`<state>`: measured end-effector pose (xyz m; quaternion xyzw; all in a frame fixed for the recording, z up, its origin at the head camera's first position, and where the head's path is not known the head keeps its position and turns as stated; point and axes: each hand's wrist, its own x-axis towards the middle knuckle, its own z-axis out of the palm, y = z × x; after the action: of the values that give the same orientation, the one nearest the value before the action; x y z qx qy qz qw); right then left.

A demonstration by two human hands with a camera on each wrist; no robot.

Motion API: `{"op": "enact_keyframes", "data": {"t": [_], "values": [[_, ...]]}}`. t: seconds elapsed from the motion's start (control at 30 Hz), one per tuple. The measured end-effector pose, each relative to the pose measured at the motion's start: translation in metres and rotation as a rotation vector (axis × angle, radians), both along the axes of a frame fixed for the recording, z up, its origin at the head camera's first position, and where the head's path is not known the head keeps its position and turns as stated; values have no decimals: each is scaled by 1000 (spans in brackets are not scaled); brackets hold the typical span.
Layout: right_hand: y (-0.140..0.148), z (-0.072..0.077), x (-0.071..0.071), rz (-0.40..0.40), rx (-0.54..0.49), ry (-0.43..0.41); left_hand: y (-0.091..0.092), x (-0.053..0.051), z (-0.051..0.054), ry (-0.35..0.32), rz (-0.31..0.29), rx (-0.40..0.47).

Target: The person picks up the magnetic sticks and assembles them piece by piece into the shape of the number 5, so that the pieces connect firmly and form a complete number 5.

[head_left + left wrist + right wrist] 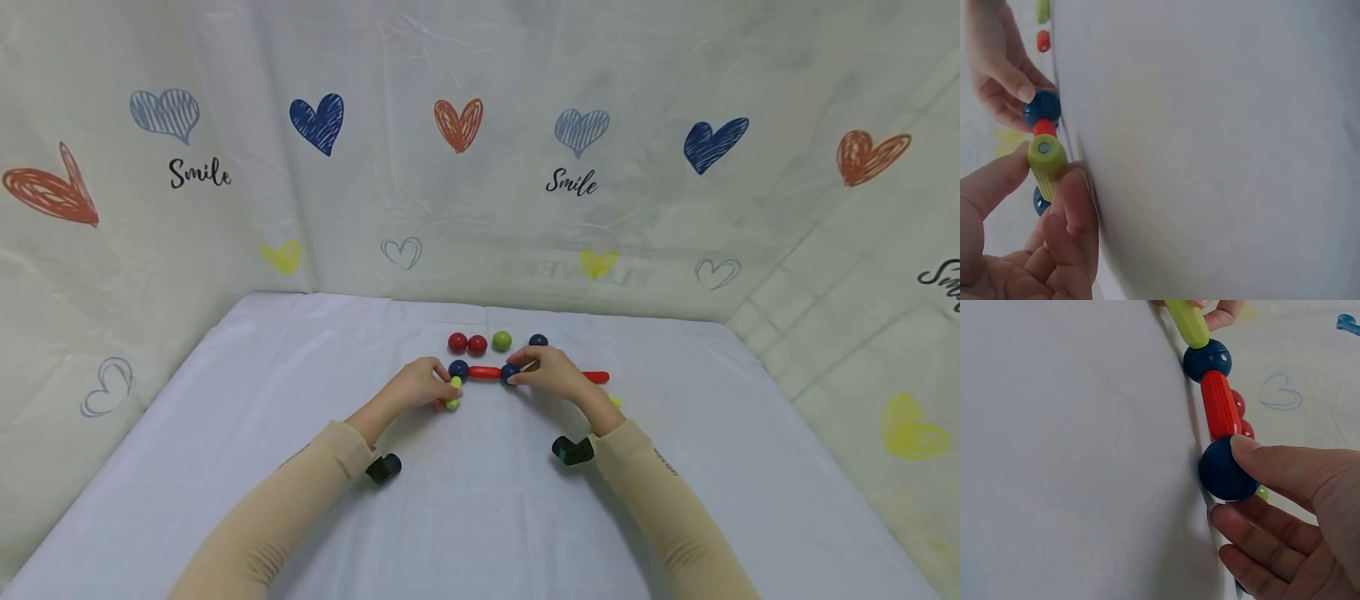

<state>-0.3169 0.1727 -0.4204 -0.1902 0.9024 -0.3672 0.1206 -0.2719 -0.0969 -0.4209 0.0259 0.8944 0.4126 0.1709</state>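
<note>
My left hand [422, 385] pinches a yellow-green ribbed rod [1047, 159] between thumb and fingers; a small metal disc shows in its near end. The rod's far end meets a dark blue ball [1207, 361]. From that ball a red ribbed rod [1220, 403] runs right to a second dark blue ball [1227, 470]. Thumb and fingers of my right hand [551, 371] grip this second ball. Balls and red rod form a straight row on the white cloth, and the yellow-green rod points toward me from the left ball.
Behind the row lie two red balls [457, 342], a green ball [502, 340] and another dark blue ball [538, 340]. A red rod [596, 377] and a yellow-green piece [616, 402] lie right of my right hand. Another red piece [437, 405] is partly hidden by my left hand.
</note>
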Motion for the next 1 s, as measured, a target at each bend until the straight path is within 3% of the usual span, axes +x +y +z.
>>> {"op": "enact_keyframes", "data": {"t": [0.63,1.0], "values": [[-1,1,-2,-3,4,-7,7,0,3,-13,-24,-70],[-1,0,-1,-1,11,-7,-4,-2,3,-29,-107,-38]]}}
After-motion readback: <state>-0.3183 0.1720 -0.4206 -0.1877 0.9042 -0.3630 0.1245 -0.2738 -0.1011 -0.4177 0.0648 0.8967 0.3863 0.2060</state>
